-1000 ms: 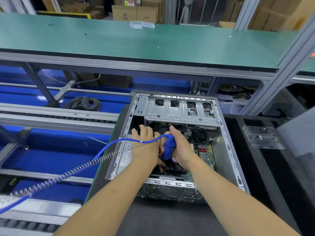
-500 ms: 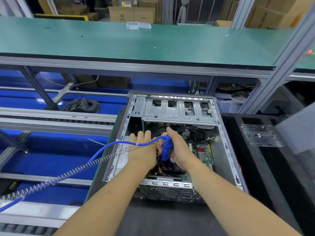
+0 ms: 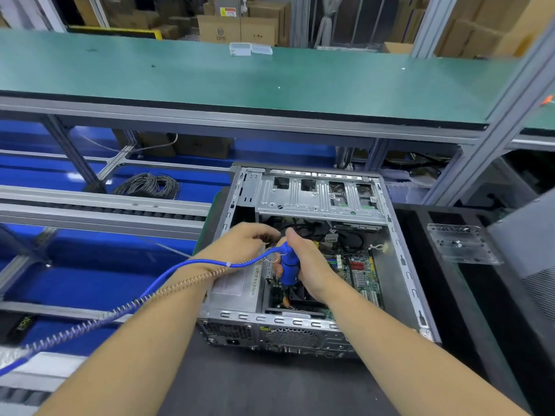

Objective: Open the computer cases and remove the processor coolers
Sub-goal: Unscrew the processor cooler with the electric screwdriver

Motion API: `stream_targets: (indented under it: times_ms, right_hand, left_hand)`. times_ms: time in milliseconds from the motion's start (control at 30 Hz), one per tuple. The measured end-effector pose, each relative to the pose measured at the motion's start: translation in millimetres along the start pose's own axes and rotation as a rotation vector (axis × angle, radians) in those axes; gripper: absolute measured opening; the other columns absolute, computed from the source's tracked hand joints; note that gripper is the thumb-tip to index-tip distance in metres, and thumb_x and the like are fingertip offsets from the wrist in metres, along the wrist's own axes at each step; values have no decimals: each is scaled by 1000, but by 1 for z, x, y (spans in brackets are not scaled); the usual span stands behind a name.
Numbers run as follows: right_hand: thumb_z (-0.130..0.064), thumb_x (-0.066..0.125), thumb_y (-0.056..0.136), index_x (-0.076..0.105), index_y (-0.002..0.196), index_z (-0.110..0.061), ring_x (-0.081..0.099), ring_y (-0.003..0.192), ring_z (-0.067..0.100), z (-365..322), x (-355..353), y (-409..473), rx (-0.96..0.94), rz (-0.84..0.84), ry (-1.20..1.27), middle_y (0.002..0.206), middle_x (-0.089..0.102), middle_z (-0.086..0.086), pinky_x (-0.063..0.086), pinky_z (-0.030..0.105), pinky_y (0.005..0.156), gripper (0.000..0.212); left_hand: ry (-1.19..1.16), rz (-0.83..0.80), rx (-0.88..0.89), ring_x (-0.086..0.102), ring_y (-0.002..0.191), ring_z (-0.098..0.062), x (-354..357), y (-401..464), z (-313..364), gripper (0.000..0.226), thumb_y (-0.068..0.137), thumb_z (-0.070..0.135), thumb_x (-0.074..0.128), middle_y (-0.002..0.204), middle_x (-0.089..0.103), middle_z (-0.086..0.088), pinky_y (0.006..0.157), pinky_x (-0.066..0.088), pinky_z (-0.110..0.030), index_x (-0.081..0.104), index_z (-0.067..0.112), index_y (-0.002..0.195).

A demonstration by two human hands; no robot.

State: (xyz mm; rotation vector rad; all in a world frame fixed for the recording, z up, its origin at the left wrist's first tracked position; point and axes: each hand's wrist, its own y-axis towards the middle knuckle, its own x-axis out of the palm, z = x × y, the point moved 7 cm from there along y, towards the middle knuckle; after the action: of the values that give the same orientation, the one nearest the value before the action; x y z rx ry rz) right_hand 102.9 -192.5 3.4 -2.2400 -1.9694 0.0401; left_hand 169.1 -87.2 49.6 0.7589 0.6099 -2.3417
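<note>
With the open computer case (image 3: 315,253) lying on the dark table (image 3: 270,385), the right hand (image 3: 309,265) gripped the blue screwdriver (image 3: 289,267) upright over the cooler (image 3: 303,295), probably on a screw, best driven straight while the left hand (image 3: 240,244), fingers curled, steadied nearby.

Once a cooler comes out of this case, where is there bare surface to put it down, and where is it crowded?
Bare dark mat in front of the computer case, between the forearms. The green shelf behind is bare except for small clear boxes. Crowded: inside the case, around the blue screwdriver, left hand and right hand.
</note>
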Motion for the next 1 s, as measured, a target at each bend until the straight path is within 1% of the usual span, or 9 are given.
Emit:
stream_targets:
  times_ms: [33,100,200,267,367,433,600,767,1000]
  right_hand:
    - [-71,50,81,60,60,-22,53,56,23,-1,1,0,8,-4,-17,60,60,10,48,31,67,54]
    - [-71,51,81,58,62,-21,53,56,23,-1,3,0,3,-17,-28,60,60,10,48,32,68,54]
    - [-68,55,83,57,71,-16,54,55,21,-2,7,-1,-17,-43,-56,62,61,8,49,29,62,54]
    - [-66,58,80,60,68,-19,55,53,20,-1,8,0,-14,-30,-59,61,61,7,49,28,59,49]
    - [-65,54,81,61,60,-23,52,56,25,0,2,0,-17,11,-16,60,59,8,47,36,69,47]
    - [-63,51,82,59,58,-17,50,56,26,2,-2,0,-18,34,6,57,58,10,45,40,73,53]
    - [-52,52,76,50,70,4,48,51,23,-3,15,-1,-49,-39,-117,60,53,17,43,33,61,56]
    - [-56,55,71,55,82,5,49,49,22,-9,6,-6,-63,29,-20,58,50,15,45,28,58,62]
    - [-60,55,75,53,75,1,49,51,24,-7,9,-2,-41,28,-45,59,55,15,47,32,59,61]
  left_hand:
    - [107,150,-30,62,101,-10,-8,2,-5,39,92,3,44,104,67,9,94,49,-36,70,21,115]
    - [561,372,-3,60,96,-21,-8,3,-5,25,92,13,44,95,64,3,89,46,-37,67,20,95]
    - [808,415,40,57,83,-21,2,2,-4,14,91,24,43,78,54,6,94,39,-35,46,26,77]
    - [822,398,-6,59,80,-21,2,3,-9,18,91,24,41,73,55,8,106,31,-40,46,25,74]
    - [729,392,-74,58,77,-21,-2,5,-15,20,94,24,38,67,57,7,117,15,-54,49,23,77]
    - [659,385,-96,60,77,-21,-3,7,-16,22,95,24,36,67,58,7,116,17,-55,52,24,80]
    - [633,417,-75,60,72,-22,-3,10,-18,20,90,18,39,64,58,5,109,23,-54,51,24,75]
    - [603,391,-94,62,73,-21,-2,14,-23,27,91,19,33,69,64,5,110,20,-56,58,25,83]
    - [596,353,-103,62,73,-20,-3,11,-20,26,92,19,33,67,63,5,111,18,-55,56,25,83]
